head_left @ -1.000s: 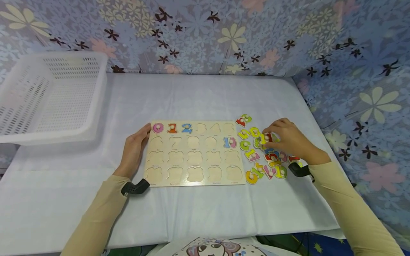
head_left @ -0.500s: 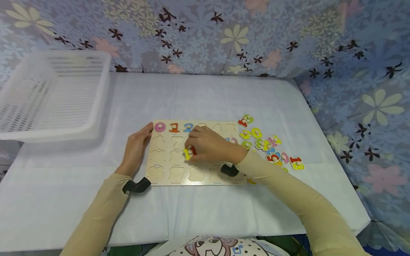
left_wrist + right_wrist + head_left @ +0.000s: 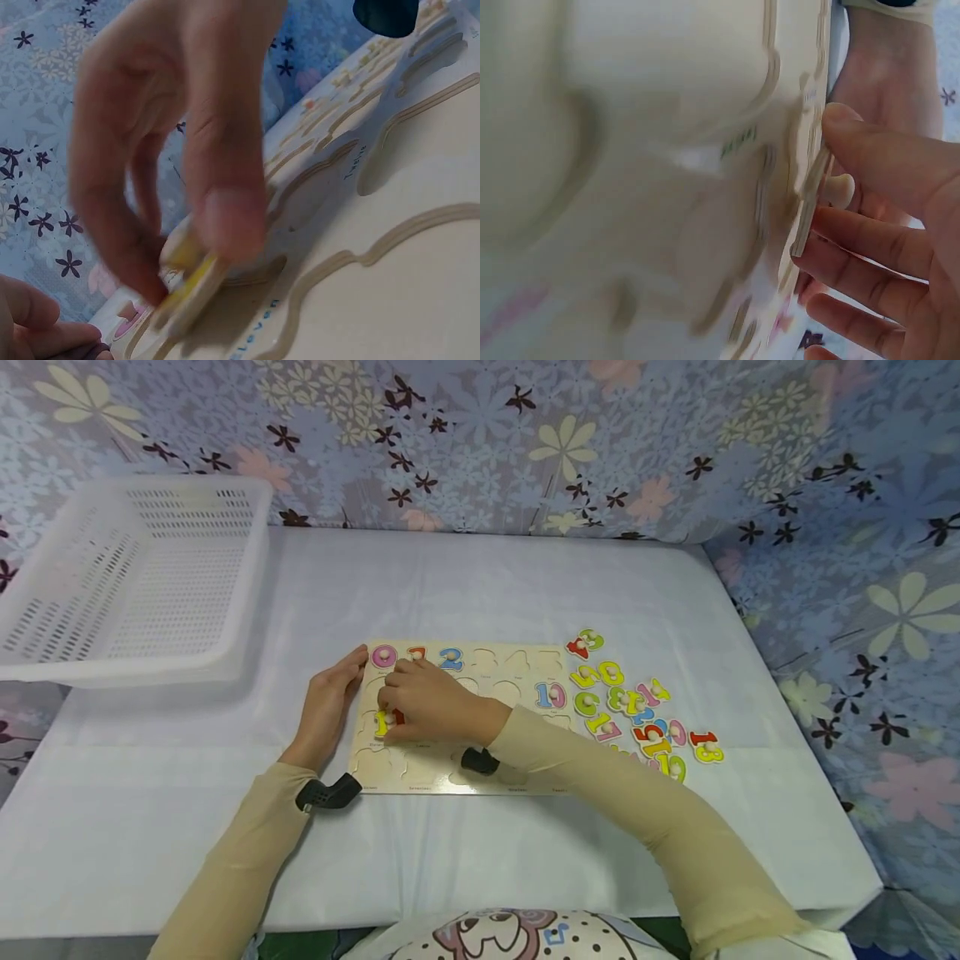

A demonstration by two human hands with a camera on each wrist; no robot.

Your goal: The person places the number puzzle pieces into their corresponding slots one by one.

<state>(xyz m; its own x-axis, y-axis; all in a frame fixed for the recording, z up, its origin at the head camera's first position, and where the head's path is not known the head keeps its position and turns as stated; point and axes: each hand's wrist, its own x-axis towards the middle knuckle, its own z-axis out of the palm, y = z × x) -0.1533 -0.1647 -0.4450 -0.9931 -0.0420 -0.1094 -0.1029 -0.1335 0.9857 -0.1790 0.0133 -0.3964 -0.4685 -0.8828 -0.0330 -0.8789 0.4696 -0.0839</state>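
Observation:
In the head view, a wooden number puzzle board lies flat on the table. My right hand pinches the yellow-and-red number 11 puzzle piece over the left end of the third row. In the left wrist view the piece is tilted above the recess marked "Eleven". Its knob shows between thumb and fingers in the right wrist view. My left hand rests against the board's left edge with fingers extended. The 0, 2 and 10 pieces sit in recesses; the 1 is partly covered.
Several loose number pieces lie in a pile right of the board, some overlapping. A white plastic basket stands at the far left. A floral cloth hangs behind the white-covered table.
My right hand has carried the number 11 piece from the pile at right, leftward across the board to the third row's left end. My left hand has stayed at the board's edge.

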